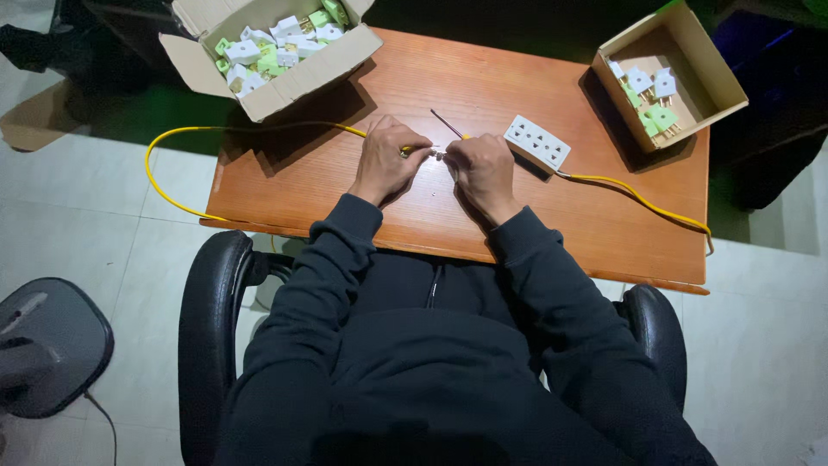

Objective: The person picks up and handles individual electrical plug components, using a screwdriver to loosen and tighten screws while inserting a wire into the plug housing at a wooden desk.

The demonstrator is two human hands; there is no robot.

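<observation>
Pinching the end of a yellow cable (pixel 168 192), the left hand (pixel 385 160) and right hand (pixel 483 168) are meeting at a tiny part, too small to tell. Both hands are closed tight on it. A thin screwdriver (pixel 448 124) is sticking up by the right hand. I think they are joining the wire, which needs steady fingers. A white socket block (pixel 536 143) is sitting just beside, and 2 boxes of plugs (pixel 274 45) (pixel 652 97) are waiting on the counter (pixel 483 78), not in the way.

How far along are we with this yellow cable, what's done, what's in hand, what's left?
Done: one yellow cable already runs into the white socket block. In hand: left hand and right hand pinch the free end of the other yellow cable; a screwdriver lies beside them. Left: plugs fill the left box; few lie in the right box.
</observation>
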